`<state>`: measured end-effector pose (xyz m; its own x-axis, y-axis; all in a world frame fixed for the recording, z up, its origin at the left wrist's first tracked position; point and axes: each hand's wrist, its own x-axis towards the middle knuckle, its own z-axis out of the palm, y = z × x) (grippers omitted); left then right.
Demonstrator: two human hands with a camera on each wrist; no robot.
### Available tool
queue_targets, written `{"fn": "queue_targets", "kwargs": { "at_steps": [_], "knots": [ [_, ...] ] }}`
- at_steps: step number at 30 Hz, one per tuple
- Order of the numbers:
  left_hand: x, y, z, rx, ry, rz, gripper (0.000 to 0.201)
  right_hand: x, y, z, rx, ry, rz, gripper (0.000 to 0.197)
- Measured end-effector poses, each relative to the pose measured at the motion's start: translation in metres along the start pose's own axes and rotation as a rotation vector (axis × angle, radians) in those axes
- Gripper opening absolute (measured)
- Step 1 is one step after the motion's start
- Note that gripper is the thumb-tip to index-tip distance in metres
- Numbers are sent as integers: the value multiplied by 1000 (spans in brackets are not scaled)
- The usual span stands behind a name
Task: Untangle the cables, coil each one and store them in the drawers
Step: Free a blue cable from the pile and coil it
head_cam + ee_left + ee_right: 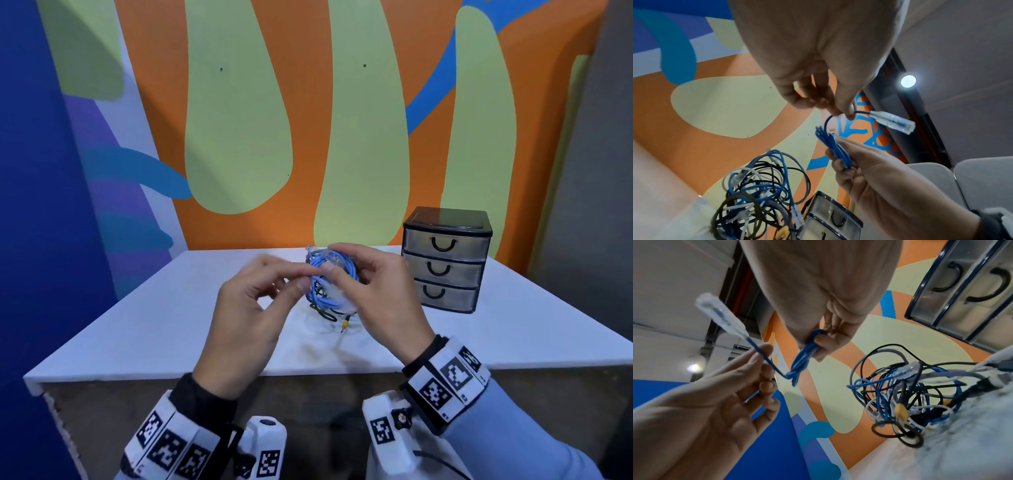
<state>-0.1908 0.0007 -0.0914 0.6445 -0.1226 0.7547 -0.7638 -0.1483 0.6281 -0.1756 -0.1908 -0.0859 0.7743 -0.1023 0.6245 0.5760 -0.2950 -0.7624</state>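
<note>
The right hand (373, 294) clenches a small coil of blue network cable (804, 353), its grip wrapped round the gathered loops so they cannot spring apart. The left hand (250, 315) pinches the free tail of that cable just behind its clear plug (893, 121), between thumb and fingertip, probably to guide the last length round the bundle and finish the coil. Both hands hover above the white counter (137, 325), over the remaining tangle of blue, white, grey and black cables (760, 194), which lies near the middle. To the right stands the small three-drawer unit (447, 260), all its drawers closed, so one must be pulled open before this coil goes in.
</note>
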Motion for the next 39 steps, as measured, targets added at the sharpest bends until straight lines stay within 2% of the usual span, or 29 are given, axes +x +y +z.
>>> {"fn": "queue_targets", "kwargs": {
  "at_steps": [3,7,11,13,16,19,22,24,26,30,36,39],
  "knots": [
    [4,-4,2,96,3,-7,19,-3,-1,1,27,-64,-21,25],
    [10,-3,2,-56,29,-111,15,-5,-2,4,67,-90,-34,21],
    [11,-3,3,-142,145,-171,7,-2,-3,5,96,-79,-37,14],
    [9,-4,5,-202,156,-224,10,0,0,5,81,-71,-48,12],
    [7,0,3,-317,100,-259,14,0,2,3,68,-65,-54,12],
    [9,1,-1,-213,-13,-246,16,-3,-3,0,140,-120,-29,16],
    [12,4,-3,-389,-141,-404,19,-7,-7,-2,182,-187,-48,20],
    [14,9,-2,-568,-151,-531,26,-9,-6,-1,216,-178,-64,17],
    [16,12,-2,-607,-149,-577,37,-11,-4,-1,230,-177,-103,20],
    [18,17,-6,-401,-199,-523,35,-12,3,-2,205,-214,-152,23],
    [17,19,-13,-189,-176,-517,28,-9,1,-9,252,-326,18,16],
    [17,16,-12,-2,-142,-472,19,-8,2,-10,292,-337,72,19]
  ]
}}
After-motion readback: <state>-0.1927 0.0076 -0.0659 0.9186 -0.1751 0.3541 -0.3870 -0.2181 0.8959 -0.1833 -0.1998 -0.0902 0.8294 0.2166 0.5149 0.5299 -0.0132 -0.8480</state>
